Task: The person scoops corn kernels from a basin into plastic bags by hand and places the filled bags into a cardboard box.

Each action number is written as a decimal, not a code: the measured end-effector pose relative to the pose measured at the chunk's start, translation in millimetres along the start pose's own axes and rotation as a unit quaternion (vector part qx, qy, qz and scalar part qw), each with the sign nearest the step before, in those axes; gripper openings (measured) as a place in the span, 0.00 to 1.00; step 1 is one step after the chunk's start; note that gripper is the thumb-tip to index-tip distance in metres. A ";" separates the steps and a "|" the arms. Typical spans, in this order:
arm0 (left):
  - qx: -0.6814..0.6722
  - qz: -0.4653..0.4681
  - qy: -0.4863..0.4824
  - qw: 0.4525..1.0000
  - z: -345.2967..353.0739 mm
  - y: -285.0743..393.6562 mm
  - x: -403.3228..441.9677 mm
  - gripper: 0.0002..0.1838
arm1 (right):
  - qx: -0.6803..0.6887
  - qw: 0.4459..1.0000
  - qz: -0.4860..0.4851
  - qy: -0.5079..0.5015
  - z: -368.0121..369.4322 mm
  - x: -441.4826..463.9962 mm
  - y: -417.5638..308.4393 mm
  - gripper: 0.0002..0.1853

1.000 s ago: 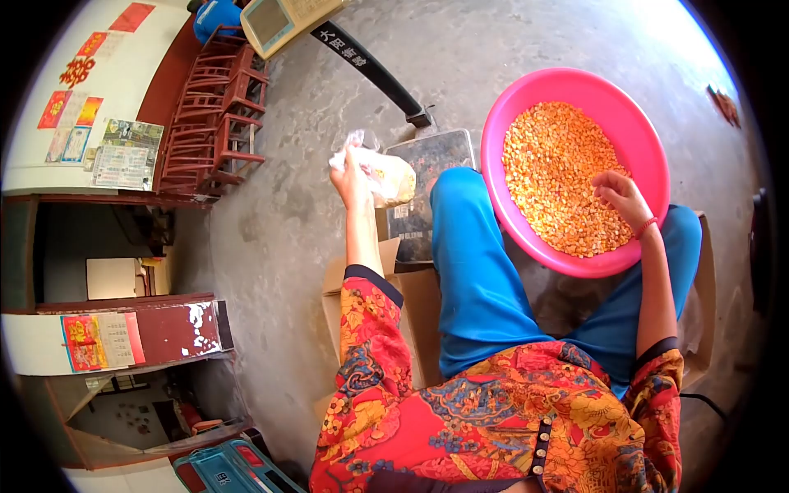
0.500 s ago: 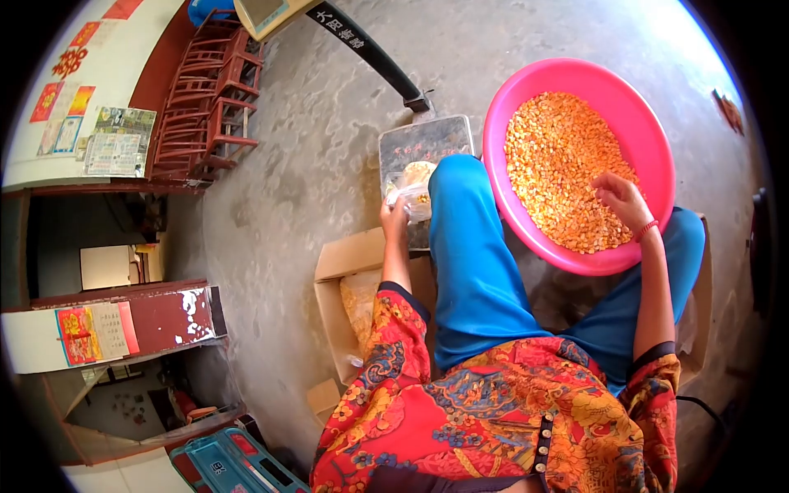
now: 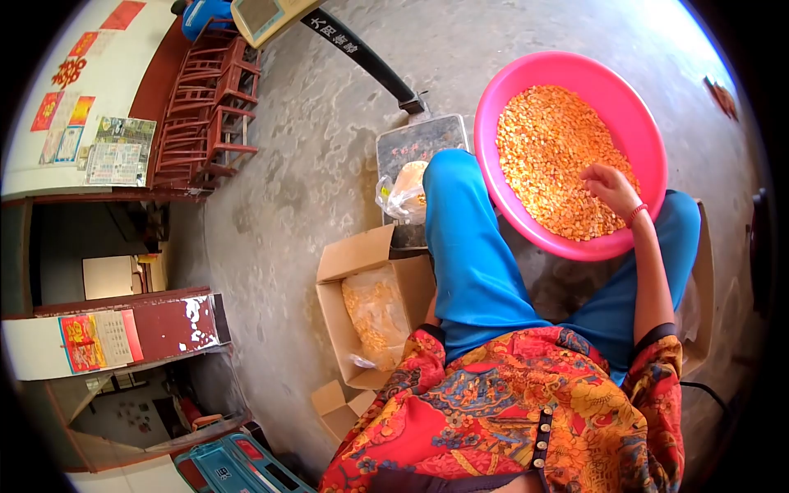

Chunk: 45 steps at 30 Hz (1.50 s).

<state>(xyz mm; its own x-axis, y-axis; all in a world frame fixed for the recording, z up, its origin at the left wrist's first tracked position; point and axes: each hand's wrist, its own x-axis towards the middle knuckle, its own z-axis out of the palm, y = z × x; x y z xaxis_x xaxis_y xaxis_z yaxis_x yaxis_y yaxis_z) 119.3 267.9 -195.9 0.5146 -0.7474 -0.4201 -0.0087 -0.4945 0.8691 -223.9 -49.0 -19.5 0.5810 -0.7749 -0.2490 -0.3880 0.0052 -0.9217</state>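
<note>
My right hand (image 3: 612, 189), with a red band at the wrist, hovers over the yellow-orange corn kernels (image 3: 551, 156) in a large pink basin (image 3: 645, 107). Its fingers are curled together; whatever they may hold is hidden. My left forearm runs down past my left knee, and that hand is out of sight behind my leg. On the platform scale (image 3: 423, 135) rests a clear plastic bag (image 3: 403, 197) with pale contents, partly covered by my knee. Beside my left leg stands an open cardboard box (image 3: 353, 255) holding a clear bag of corn (image 3: 376, 316).
The scale's black post (image 3: 362, 53) rises at the top with its display head (image 3: 267, 16). Red wooden chairs (image 3: 214, 99) are stacked by the wall. A smaller cardboard box (image 3: 333, 403) and a teal case (image 3: 238, 464) sit at lower left. Another box's edge (image 3: 703, 287) shows at right.
My left hand has let go of the bag on the scale and dropped behind my left leg. My right hand stays above the corn, its fingers slightly shifted. The view has tilted a little.
</note>
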 end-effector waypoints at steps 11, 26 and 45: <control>-0.025 0.062 0.225 0.972 -3.7 65.2 25.8 0.14 | 0.018 1.000 -0.006 0.016 1.2 -1.5 4.0 0.08; -0.336 -0.069 0.154 0.927 -70.5 99.9 174.5 0.18 | 0.005 0.999 -0.014 0.041 1.8 -7.7 -8.0 0.09; -0.379 0.227 0.000 0.897 -85.2 460.0 28.9 0.13 | 0.026 0.997 -0.048 0.049 1.6 -5.1 -19.2 0.09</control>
<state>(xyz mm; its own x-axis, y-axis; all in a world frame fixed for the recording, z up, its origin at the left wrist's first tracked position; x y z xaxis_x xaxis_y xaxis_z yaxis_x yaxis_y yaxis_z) 203.2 56.6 214.0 0.6054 -0.7956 0.0218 0.3688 0.3046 0.8782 -218.3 -44.2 -1.0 0.5403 -0.8313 -0.1304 -0.2938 -0.0412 -0.9550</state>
